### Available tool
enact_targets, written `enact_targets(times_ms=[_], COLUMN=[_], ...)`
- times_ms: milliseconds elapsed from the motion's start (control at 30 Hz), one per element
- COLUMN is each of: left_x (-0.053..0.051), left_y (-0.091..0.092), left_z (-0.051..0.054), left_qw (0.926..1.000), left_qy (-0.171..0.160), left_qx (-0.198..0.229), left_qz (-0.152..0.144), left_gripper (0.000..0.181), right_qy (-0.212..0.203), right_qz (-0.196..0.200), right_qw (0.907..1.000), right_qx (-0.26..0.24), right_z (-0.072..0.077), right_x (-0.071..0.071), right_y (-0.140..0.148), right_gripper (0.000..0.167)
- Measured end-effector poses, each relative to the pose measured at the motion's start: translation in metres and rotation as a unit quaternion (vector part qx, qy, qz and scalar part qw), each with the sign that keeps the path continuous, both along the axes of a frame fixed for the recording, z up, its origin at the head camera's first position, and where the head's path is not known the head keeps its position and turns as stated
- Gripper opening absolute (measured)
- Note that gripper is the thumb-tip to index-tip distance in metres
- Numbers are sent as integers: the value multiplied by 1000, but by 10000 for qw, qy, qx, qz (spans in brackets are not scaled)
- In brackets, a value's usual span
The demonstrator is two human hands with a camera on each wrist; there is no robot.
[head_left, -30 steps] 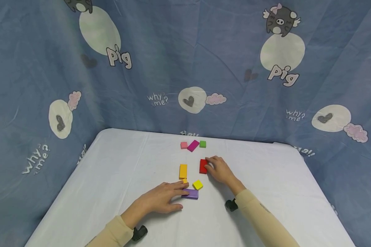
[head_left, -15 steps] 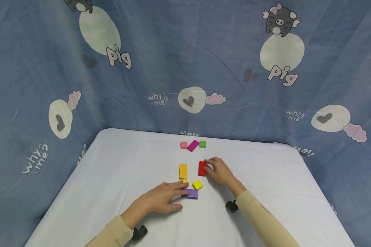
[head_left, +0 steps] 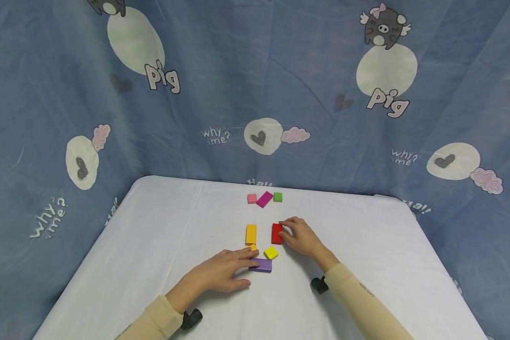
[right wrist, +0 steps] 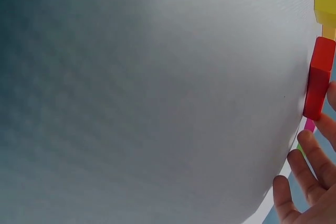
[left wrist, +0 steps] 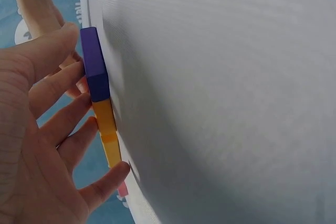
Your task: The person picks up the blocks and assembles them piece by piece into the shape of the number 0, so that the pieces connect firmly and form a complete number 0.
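My left hand (head_left: 223, 270) lies with its fingers spread; in the head view they touch the left part of a purple rectangular block (head_left: 264, 266) and a small orange block (head_left: 253, 247), mostly hidden under a fingertip. Far of these lies a longer orange block (head_left: 251, 234). My right hand (head_left: 301, 237) touches a red rectangular block (head_left: 276, 233), thumb at its right side and forefinger by its far right corner. The right wrist view shows the red block (right wrist: 318, 80) flat on the table, its left side free of fingers. A yellow square block (head_left: 271, 253) sits tilted between the red and purple blocks.
At the far edge of the white-covered table (head_left: 187, 226) lie a pink block (head_left: 252, 199), a magenta block (head_left: 264, 199) and a green block (head_left: 278, 197). A blue printed curtain (head_left: 221, 94) hangs behind and around the table.
My right hand has slid the red block a little nearer and slightly left, toward the yellow block. The left hand and the blocks by it have stayed in place.
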State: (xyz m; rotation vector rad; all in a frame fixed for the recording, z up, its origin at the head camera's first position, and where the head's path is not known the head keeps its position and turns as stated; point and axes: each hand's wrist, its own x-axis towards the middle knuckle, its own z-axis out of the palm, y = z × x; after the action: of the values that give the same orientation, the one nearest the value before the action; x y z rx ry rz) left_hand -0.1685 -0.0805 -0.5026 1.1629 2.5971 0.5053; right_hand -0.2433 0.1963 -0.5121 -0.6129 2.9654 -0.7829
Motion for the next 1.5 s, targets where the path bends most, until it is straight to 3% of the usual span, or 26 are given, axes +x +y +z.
enact_targets(times_ms=[1100, 1500], left_x=[0, 1], left_y=[0, 1], left_z=[0, 1], left_qw=[10000, 10000], left_qy=[37, 8], left_qx=[18, 1], left_qz=[5, 62], left_gripper=[53, 54], right_qy=[145, 8], right_qz=[19, -21], right_qw=[9999, 10000], right_qx=[-19, -41], right_z=[0, 2], right_x=[6, 7], right_y=[0, -1], right_gripper=[40, 40])
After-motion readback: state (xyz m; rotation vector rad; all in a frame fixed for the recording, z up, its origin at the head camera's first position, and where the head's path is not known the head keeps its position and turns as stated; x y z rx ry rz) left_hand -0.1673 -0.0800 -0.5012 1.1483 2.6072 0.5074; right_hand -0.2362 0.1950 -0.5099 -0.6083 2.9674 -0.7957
